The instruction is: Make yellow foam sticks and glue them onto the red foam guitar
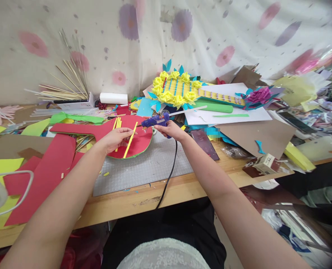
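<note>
In my right hand is a blue glue gun, its nozzle aimed left and a white glue stick poking out of its back. My left hand pinches a thin yellow strip close to the nozzle; whether they touch I cannot tell. Beneath both lies a red guitar-shaped cutout with a green edge, its neck pointing left. More yellow strips lie on its body, partly behind my left fingers. A black cord runs from the glue gun down over the table edge.
A grey cutting mat lies under the cutout. Behind it stands a yellow guitar-shaped piece with paper roses. A phone and a small carton lie to the right, red board scraps to the left. Sticks fill a box at the back.
</note>
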`<state>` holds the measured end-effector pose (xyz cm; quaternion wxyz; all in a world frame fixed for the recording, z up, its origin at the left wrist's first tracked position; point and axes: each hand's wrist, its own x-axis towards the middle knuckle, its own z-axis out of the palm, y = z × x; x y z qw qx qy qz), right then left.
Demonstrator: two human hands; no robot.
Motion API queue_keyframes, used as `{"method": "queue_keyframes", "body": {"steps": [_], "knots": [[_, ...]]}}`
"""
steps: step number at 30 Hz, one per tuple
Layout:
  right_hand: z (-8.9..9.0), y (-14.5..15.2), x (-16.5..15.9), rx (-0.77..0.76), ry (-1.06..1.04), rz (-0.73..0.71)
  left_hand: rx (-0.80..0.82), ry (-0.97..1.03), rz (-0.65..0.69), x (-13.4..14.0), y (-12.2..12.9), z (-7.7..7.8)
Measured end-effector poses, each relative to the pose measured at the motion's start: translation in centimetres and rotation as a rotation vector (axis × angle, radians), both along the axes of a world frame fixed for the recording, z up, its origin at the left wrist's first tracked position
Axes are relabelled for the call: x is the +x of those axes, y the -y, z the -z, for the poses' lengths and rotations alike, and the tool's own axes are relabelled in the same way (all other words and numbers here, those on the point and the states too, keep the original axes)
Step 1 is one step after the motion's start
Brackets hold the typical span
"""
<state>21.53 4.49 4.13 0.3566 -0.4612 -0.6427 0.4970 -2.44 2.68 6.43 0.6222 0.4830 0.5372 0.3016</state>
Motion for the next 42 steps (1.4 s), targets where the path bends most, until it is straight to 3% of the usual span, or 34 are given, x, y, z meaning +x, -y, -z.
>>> {"method": "queue_keyframes", "body": {"steps": [9, 30, 42], "knots": [[1.0, -0.7, 0.1, -0.014, -0.026, 0.04, -0.015, -0.018, 0.013, -0.1, 0.0, -0.1], [1.2, -1.1, 0.3, -0.024, -0.045, 0.073, -0.013, -0.031, 0.044, -0.4, -0.1, 0.1], [0.0, 0.0, -0.1, 0.017, 0.003, -0.055, -0.001, -0.006, 0.025, -0.4, -0.1, 0.0]]}}
